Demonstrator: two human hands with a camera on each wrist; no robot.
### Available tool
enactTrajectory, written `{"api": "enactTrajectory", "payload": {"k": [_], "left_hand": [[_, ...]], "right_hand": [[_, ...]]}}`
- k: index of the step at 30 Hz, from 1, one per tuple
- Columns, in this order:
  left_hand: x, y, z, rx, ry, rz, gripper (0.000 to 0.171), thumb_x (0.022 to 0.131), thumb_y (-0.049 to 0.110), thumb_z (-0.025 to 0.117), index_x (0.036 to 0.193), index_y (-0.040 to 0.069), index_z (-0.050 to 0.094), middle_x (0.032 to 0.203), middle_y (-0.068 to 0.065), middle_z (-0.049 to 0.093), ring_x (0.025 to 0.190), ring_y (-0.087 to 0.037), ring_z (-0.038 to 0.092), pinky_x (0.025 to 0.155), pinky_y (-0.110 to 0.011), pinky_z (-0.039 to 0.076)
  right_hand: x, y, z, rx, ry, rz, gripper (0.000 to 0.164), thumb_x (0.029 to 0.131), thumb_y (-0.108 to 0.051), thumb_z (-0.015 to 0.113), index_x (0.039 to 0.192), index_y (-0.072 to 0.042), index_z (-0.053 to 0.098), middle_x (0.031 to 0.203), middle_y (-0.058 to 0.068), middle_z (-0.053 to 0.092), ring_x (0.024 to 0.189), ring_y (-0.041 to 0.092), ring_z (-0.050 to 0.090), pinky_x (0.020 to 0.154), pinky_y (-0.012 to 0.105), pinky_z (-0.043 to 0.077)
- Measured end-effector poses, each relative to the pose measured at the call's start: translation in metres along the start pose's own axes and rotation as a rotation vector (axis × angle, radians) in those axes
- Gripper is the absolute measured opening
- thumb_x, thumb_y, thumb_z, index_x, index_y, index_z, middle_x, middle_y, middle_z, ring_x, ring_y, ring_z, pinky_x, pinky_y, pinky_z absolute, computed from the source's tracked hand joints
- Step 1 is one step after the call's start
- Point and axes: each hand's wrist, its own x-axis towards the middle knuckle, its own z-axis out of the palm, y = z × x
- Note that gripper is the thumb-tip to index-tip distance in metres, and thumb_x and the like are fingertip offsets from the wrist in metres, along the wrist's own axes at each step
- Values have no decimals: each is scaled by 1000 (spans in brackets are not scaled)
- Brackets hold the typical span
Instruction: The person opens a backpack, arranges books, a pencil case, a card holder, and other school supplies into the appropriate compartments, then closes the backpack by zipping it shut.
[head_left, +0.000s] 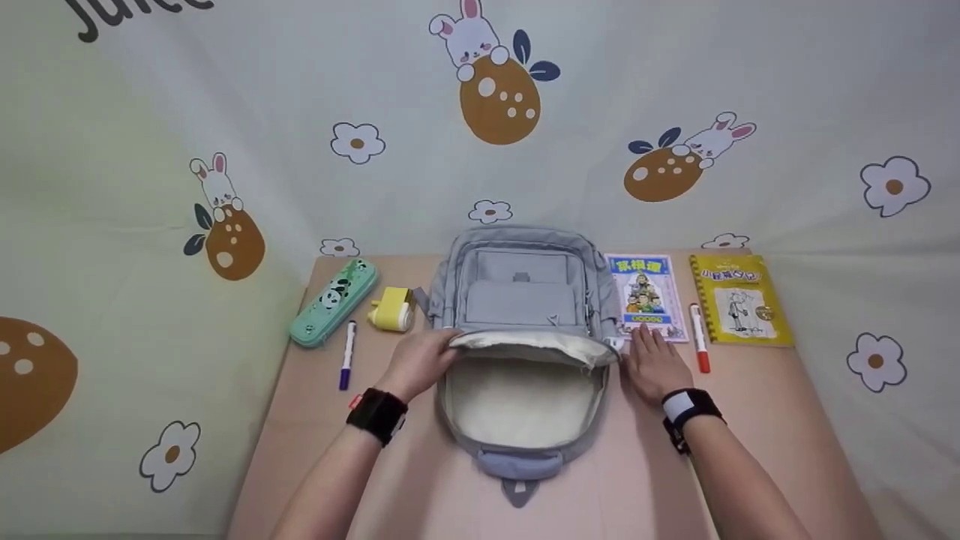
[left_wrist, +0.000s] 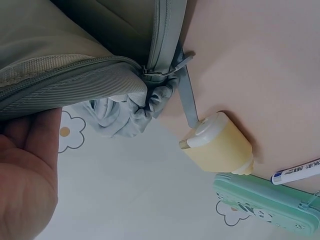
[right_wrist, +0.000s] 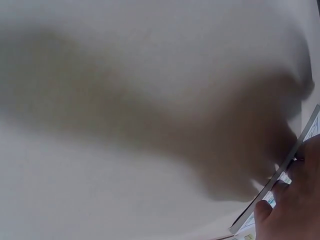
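A grey backpack (head_left: 517, 296) lies unzipped on the table, its pale lining (head_left: 525, 397) showing. My left hand (head_left: 421, 361) holds the left edge of its raised flap (left_wrist: 75, 82); in the left wrist view those fingers (left_wrist: 42, 132) go in behind the flap and their tips are hidden. To the right of the bag, my right hand (head_left: 656, 365) rests with extended fingers on the lower edge of a thin comic-style book (head_left: 643, 289). In the right wrist view that hand (right_wrist: 295, 200) covers part of the book's edge.
Left of the bag lie a green panda pencil case (head_left: 334, 301), a blue-capped marker (head_left: 348, 355) and a small yellow-and-white object (head_left: 392, 309). A red-capped marker (head_left: 699, 337) and a yellow spiral-bound book (head_left: 742, 300) are at the right. A printed curtain (head_left: 585, 210) hangs behind the table.
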Motion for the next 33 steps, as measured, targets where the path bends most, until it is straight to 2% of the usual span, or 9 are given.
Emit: {"api": "enactTrajectory", "payload": {"k": [10, 19, 27, 33], "left_hand": [[0, 0, 0, -15, -10, -14, 22, 100, 25, 66, 117, 14, 75, 107, -6, 75, 96, -26, 71, 85, -46, 55], [1, 0, -1, -12, -28, -21, 20, 101, 26, 65, 114, 15, 75, 104, -4, 75, 92, -23, 70, 82, -45, 55], [2, 0, 0, -15, -31, -29, 23, 101, 27, 65, 118, 15, 75, 109, -5, 75, 97, -25, 71, 87, -45, 55], [2, 0, 1, -27, -33, -33, 22, 101, 28, 65, 117, 15, 75, 106, -3, 75, 92, -23, 70, 85, -44, 55]], "right_hand": [[-18, -6, 5, -11, 22, 8, 63, 109, -31, 39, 155, 11, 27, 162, 31, 23, 148, 52, 20, 119, 61, 16], [-52, -19, 13, -23, 69, 3, 62, 108, -31, 45, 152, 11, 34, 160, 31, 28, 147, 51, 25, 118, 61, 21], [-82, -28, 18, -41, 79, -12, 61, 108, -30, 47, 152, 11, 35, 159, 30, 29, 147, 50, 26, 118, 61, 23], [-101, -31, 20, -46, 79, -21, 60, 108, -30, 48, 151, 10, 36, 159, 29, 30, 147, 48, 27, 118, 60, 23]]}}
